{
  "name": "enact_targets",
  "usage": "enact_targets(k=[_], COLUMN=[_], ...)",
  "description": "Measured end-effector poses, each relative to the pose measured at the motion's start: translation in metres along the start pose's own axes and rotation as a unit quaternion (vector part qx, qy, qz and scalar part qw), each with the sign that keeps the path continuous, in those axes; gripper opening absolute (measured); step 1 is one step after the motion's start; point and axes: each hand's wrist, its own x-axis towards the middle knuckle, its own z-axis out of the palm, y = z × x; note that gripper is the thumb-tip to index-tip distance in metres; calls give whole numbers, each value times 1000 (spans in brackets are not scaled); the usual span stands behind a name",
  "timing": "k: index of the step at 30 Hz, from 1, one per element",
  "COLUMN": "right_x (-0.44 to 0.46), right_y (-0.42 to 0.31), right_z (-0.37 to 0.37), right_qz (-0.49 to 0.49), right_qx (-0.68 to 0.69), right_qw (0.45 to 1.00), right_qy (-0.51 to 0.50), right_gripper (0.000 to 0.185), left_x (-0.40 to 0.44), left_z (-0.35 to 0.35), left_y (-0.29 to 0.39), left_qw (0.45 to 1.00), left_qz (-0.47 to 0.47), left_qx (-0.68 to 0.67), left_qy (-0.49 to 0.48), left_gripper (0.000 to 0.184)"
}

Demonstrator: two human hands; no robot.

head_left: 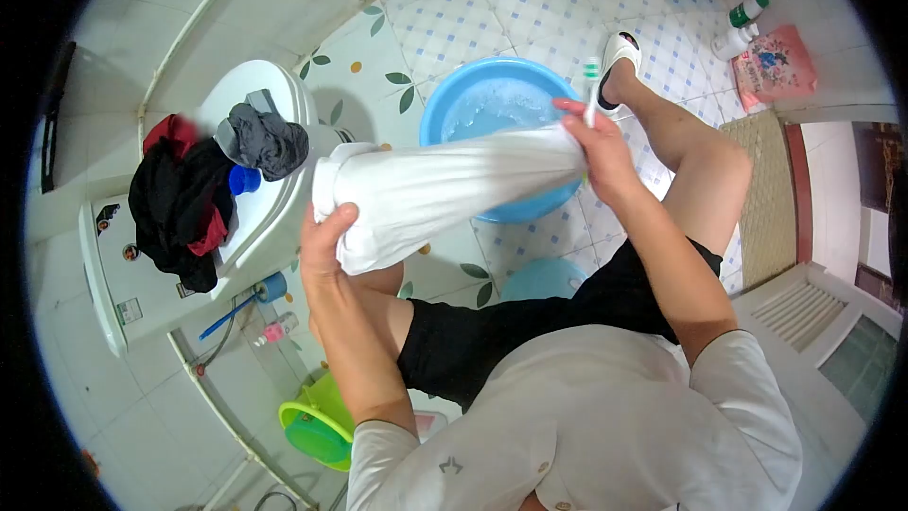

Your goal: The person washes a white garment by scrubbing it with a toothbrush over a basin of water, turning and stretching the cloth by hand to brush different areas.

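Note:
A white cloth (454, 185) is stretched between my two hands over a blue basin (430, 118) of sudsy water. My left hand (326, 241) grips its wider, folded end, thumb on top. The narrower, gathered end is held in my right hand (601, 147), which also has a white brush (592, 99) with green and white bristles upright between its fingers. Part of the basin is hidden by the cloth.
Dark and red clothes (175, 194), a grey cloth (265, 140) and a blue cup (244, 179) lie on the toilet lid (274, 80). A green bucket (322, 421) stands lower left; bottles (747, 11) and a pink bag (777, 66) are at upper right.

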Motion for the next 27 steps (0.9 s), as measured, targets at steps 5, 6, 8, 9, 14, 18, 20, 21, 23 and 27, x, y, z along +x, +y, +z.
enact_targets(k=[5,6,8,9,14,18,20,21,23,27], right_x=[-25,-32,-42,-50,-91,-96,-94,-93,-89,-77], right_y=[-28,-29,-25,-23,-15,18,46,54,65,93], right_z=[-12,-13,-17,-19,-3,15,20,22,27,42], right_qz=[-70,-81,-94,-94,-190,-118,-211,-209,-84,74], right_qx=[47,39,30,32,-198,-245,-325,-323,-348,-266], right_qw=[996,996,994,994,930,916,874,877,874,906], right_qy=[11,-6,-37,-43,-245,-295,-292,-290,-329,-320], right_gripper=[28,26,21,21,11,15,15,15,18,22], left_x=[14,18,27,31,46,56,54,53,51,51], left_z=[13,12,10,8,8,12,12,13,19,24], left_y=[-3,-7,-18,-23,-28,-27,-25,-24,-22,-21], left_qw=[989,981,976,970,986,979,975,968,967,958], left_qz=[2,7,47,83,111,116,97,77,76,77], left_qx=[146,193,208,222,-7,-147,-190,-235,-243,-277], left_qy=[16,26,41,51,126,78,59,41,29,4], left_gripper=[43,37,36,35,45,47,49,52,51,51])
